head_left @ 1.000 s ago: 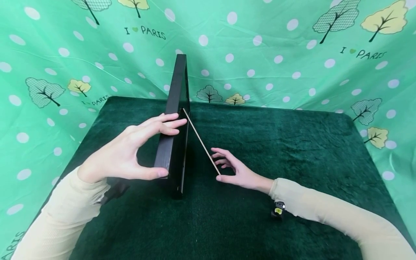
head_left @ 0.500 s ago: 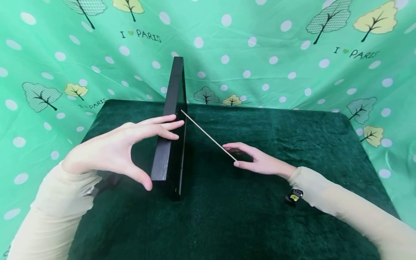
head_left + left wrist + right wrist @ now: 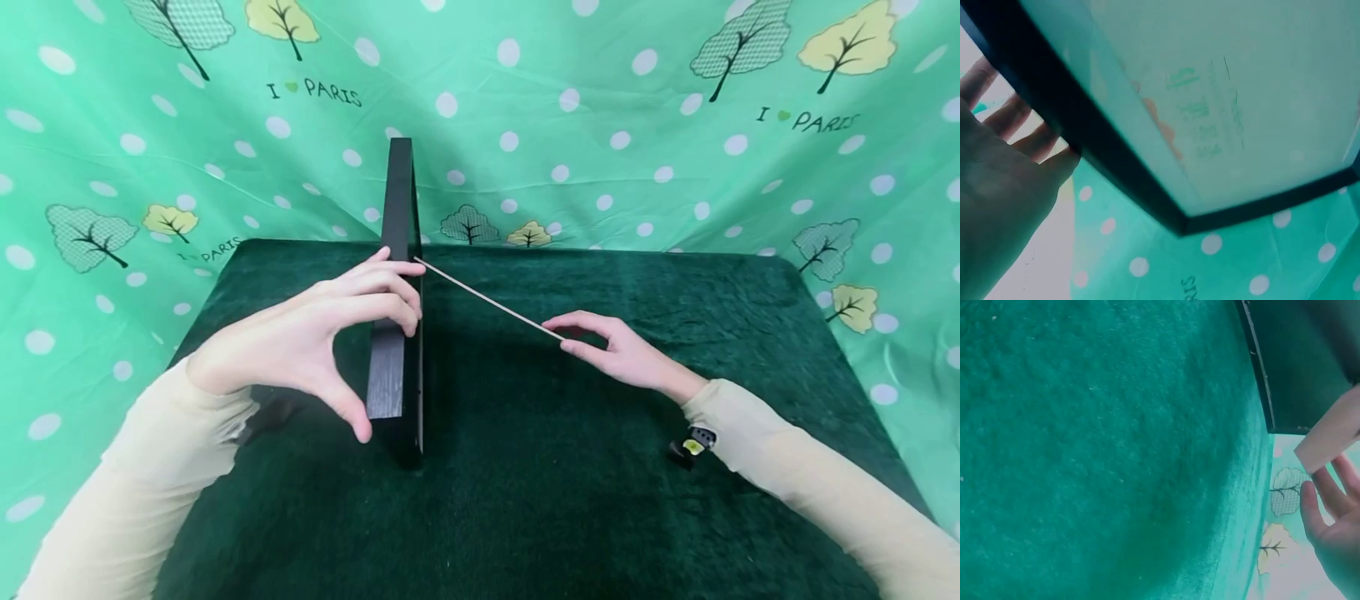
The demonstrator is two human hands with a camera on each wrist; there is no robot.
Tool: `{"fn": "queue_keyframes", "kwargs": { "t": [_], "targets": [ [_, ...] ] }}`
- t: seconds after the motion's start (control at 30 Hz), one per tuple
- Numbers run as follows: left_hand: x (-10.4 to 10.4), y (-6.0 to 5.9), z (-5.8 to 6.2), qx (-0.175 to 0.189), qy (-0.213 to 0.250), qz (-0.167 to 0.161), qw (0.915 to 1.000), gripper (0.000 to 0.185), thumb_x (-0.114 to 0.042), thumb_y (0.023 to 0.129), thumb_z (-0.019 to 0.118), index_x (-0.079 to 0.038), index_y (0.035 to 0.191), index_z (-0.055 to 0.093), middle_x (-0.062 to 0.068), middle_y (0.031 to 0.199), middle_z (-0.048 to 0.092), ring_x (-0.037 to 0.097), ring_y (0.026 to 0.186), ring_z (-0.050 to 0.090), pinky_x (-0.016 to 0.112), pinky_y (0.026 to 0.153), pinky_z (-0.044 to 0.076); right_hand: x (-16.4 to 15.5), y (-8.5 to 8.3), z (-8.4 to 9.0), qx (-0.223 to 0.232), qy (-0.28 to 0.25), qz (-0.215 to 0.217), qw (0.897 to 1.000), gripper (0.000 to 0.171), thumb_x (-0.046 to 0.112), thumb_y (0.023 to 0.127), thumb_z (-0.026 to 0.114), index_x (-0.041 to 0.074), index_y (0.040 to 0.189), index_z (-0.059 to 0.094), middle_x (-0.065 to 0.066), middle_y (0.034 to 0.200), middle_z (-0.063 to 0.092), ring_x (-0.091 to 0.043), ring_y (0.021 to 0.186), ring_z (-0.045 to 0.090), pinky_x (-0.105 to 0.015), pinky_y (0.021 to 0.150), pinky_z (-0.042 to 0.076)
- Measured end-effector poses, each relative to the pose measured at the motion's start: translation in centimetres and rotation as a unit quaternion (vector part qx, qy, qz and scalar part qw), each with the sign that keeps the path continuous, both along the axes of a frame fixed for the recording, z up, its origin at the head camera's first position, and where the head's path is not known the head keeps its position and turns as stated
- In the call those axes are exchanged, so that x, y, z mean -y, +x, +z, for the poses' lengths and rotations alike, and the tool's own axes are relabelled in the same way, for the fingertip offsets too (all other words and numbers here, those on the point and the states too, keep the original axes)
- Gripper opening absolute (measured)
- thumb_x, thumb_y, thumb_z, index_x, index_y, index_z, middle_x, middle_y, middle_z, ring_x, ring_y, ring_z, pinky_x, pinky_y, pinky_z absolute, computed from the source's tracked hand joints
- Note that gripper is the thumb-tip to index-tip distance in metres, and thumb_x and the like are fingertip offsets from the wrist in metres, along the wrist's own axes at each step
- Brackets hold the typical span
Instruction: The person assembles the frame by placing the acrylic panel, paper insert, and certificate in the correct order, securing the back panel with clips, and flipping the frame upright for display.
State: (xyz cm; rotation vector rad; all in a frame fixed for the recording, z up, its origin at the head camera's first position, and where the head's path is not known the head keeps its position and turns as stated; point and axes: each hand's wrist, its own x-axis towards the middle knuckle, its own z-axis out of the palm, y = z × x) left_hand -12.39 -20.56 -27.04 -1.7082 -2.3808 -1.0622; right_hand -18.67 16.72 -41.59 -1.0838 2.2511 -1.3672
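Observation:
A black picture frame (image 3: 386, 379) stands on edge, seen nearly side-on in the head view. My left hand (image 3: 307, 329) curls its fingers over the frame's upper edge, while the thumb is spread away near its front corner. From the left wrist view, a pale picture behind the glass (image 3: 1260, 112) shows faint green marks. A thin flat stand leg (image 3: 487, 297) slants out from the frame's dark back. My right hand (image 3: 611, 350) pinches the leg's free end between thumb and fingers. That end looks like a pale strip (image 3: 1332, 434) in the right wrist view.
Dark green plush cloth (image 3: 570, 500) covers the table. Behind it hangs a light green curtain (image 3: 570, 183) with white dots and trees. A small black wrist camera (image 3: 690, 448) sits at the right cuff.
My right hand has swung the stand leg outward to the right, widening its angle from the frame. The left thumb has come off the frame's edge, and the left fingers curl more.

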Motion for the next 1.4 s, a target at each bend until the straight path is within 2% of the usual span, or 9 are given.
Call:
{"fn": "queue_keyframes", "kwargs": {
  "t": [0.2, 0.33, 0.43, 0.6, 0.73, 0.83, 0.93, 1.27, 1.4],
  "targets": [
    [-1.7, -1.1, -0.2, -0.023, 0.006, 0.003, 0.9997, 0.069, -0.066, 0.063, 0.078, -0.014, 0.101, 0.056, -0.006, 0.099, 0.051, 0.027, 0.124, 0.043, 0.055, 0.112, 0.004, -0.3, -1.2, 0.5, -0.021, -0.007, -0.045, 0.999, 0.033, 0.01, 0.1, 0.051, 0.009, 0.133, 0.056, -0.008, 0.126, 0.059, -0.031, 0.111, 0.055, -0.036, 0.091, 0.045],
    [-3.7, -1.9, -0.2, -0.045, 0.0, 0.026, 0.9987, 0.07, -0.069, 0.061, 0.077, -0.012, 0.094, 0.052, -0.007, 0.09, 0.049, 0.015, 0.103, 0.05, 0.05, 0.114, 0.007, -0.5, -2.2, 1.4, -0.024, -0.023, -0.079, 0.996, 0.031, 0.006, 0.1, 0.05, 0.002, 0.13, 0.057, -0.013, 0.123, 0.059, -0.02, 0.103, 0.056, -0.027, 0.086, 0.045],
    [-5.5, -2.7, -0.2, -0.058, -0.011, 0.048, 0.9971, 0.07, -0.064, 0.056, 0.083, -0.012, 0.089, 0.049, -0.007, 0.084, 0.046, 0.01, 0.087, 0.046, 0.047, 0.114, 0.008, -0.9, -3.4, 1.2, -0.018, -0.022, -0.101, 0.995, 0.03, 0.007, 0.101, 0.049, 0.001, 0.129, 0.057, -0.016, 0.122, 0.059, -0.015, 0.096, 0.055, -0.025, 0.079, 0.044],
    [-8.4, -3.9, -0.1, -0.065, -0.047, 0.073, 0.9941, 0.066, -0.056, 0.057, 0.088, -0.012, 0.085, 0.047, -0.005, 0.079, 0.044, 0.014, 0.082, 0.043, 0.042, 0.114, 0.011, -1.8, -5.1, -0.3, 0.005, 0.005, -0.141, 0.99, 0.03, 0.016, 0.103, 0.048, 0.004, 0.129, 0.059, -0.016, 0.118, 0.059, -0.03, 0.091, 0.05, -0.029, 0.074, 0.041],
    [-10.0, -4.7, -0.1, -0.056, -0.062, 0.07, 0.9941, 0.062, -0.055, 0.061, 0.086, -0.012, 0.084, 0.047, -0.003, 0.079, 0.044, 0.016, 0.077, 0.041, 0.031, 0.091, 0.035, -2.2, -5.6, -1.2, 0.016, 0.015, -0.157, 0.987, 0.03, 0.017, 0.103, 0.048, 0.001, 0.127, 0.059, -0.02, 0.115, 0.059, -0.039, 0.09, 0.047, -0.029, 0.071, 0.04],
    [-11.0, -5.3, -0.2, -0.047, -0.063, 0.062, 0.995, 0.06, -0.054, 0.064, 0.085, -0.011, 0.083, 0.047, -0.001, 0.079, 0.043, 0.015, 0.071, 0.041, 0.03, 0.068, 0.033, -2.4, -6.0, -2.0, 0.027, 0.008, -0.164, 0.986, 0.031, 0.016, 0.102, 0.05, 0.0, 0.127, 0.059, -0.019, 0.118, 0.06, -0.039, 0.095, 0.05, -0.027, 0.073, 0.041],
    [-11.9, -5.8, -0.4, -0.045, -0.07, 0.057, 0.9949, 0.057, -0.053, 0.068, 0.083, -0.011, 0.083, 0.048, -0.001, 0.078, 0.043, 0.015, 0.069, 0.039, 0.028, 0.063, 0.032, -2.7, -6.3, -2.9, 0.04, 0.005, -0.17, 0.985, 0.033, 0.017, 0.102, 0.05, 0.0, 0.129, 0.058, -0.018, 0.122, 0.059, -0.035, 0.103, 0.053, -0.025, 0.079, 0.042],
    [-14.4, -7.1, -0.8, -0.068, -0.137, 0.07, 0.9857, 0.054, -0.059, 0.075, 0.074, -0.013, 0.082, 0.046, -0.004, 0.073, 0.043, 0.013, 0.07, 0.04, 0.031, 0.078, 0.032, -3.3, -6.0, -4.5, 0.07, 0.016, -0.194, 0.978, 0.035, 0.02, 0.102, 0.05, 0.001, 0.13, 0.056, -0.017, 0.126, 0.057, -0.025, 0.107, 0.055, -0.03, 0.088, 0.042],
    [-14.1, -7.2, -0.9, -0.062, -0.113, 0.055, 0.9902, 0.048, -0.053, 0.079, 0.075, -0.012, 0.09, 0.052, -0.003, 0.083, 0.049, 0.013, 0.082, 0.044, 0.032, 0.09, 0.031, -3.6, -5.6, -4.0, 0.055, 0.005, -0.215, 0.975, 0.036, 0.019, 0.102, 0.049, 0.0, 0.132, 0.053, -0.019, 0.125, 0.057, -0.027, 0.109, 0.054, -0.028, 0.088, 0.041]
  ]
}}
